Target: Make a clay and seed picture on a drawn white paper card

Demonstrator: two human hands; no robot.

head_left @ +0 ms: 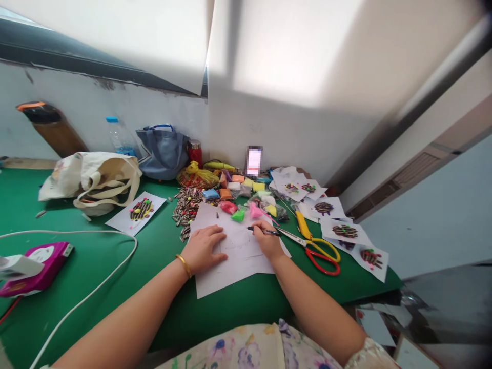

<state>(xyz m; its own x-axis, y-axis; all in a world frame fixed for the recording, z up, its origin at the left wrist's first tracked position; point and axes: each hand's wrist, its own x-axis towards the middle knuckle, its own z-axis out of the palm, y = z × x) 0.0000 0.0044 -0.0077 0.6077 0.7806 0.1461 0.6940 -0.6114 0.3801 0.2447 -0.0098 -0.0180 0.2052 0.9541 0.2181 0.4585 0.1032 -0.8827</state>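
Observation:
White paper [215, 279] lies in front of me with faint pencil-like lines on it. My left hand [203, 248] rests flat on its left side, fingers spread, with a gold bangle at the wrist. A black pen [271, 232] is gripped in my right hand [267, 240], its tip pointing left over the sheet. Just beyond the paper sit packets of coloured clay, among them a green one [238, 216], a red one [229, 207] and a pink one [255, 210]. Striped sunflower seeds [186, 207] are heaped at the paper's upper left.
Scissors [311, 248] with red and yellow handles and a yellow cutter [303, 225] lie right of my right hand. Decorated cards [346, 231] overlap along the right edge. Leftward are another card [140, 212], a cloth bag [96, 174], a white cable [115, 284] and a pink power strip [42, 271].

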